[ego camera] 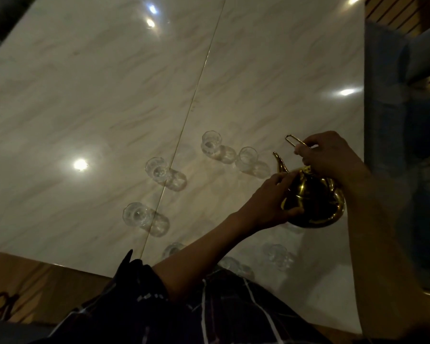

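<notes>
Steadying the gold teapot (pixel 313 202) for a likely pour, I clasp its belly with my left hand (pixel 271 202) and pinch its wire handle (pixel 291 140) with my right hand (pixel 330 157).

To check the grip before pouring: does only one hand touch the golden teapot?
No, the left hand holds the golden teapot by its body, and the right hand grips its wire handle.

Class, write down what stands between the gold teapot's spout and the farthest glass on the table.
Another clear glass stands between the teapot spout and the farthest glass; the head view shows it.
</notes>
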Available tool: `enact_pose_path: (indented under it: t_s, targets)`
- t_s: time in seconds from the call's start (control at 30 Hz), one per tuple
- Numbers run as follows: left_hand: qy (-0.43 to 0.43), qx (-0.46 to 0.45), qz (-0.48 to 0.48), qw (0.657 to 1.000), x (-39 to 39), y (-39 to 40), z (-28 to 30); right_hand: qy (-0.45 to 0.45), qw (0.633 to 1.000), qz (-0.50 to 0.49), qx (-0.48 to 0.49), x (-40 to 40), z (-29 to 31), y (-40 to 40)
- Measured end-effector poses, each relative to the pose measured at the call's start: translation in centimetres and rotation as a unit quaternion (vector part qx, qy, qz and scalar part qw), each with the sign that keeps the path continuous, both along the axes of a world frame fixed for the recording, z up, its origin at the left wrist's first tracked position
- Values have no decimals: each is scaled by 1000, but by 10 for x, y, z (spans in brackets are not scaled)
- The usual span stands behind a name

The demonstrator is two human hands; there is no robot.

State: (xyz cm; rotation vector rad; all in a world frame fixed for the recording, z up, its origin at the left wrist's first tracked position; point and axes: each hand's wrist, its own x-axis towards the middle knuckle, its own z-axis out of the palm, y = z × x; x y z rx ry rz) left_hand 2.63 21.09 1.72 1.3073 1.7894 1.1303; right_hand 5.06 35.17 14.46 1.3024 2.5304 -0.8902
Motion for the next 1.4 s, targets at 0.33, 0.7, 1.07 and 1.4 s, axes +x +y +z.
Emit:
enact_pose_path:
  t_s: [0.33,0.7,1.07,1.4]
  targets:
    - [-9,7,8,1000,-2,-3,2,-13,1000,14,10,-5,4,-4]
    - [-5,0,12,1000,-2,-4,6,-8,1000,20,16,-6,10,-7]
    - [-6,4,13,1000,-2,-2,10,-14,1000,14,13,-7,15,-7]
    - [-3,5,14,1000,-2,-2,11,-19,999,19,21,-6,17,-9]
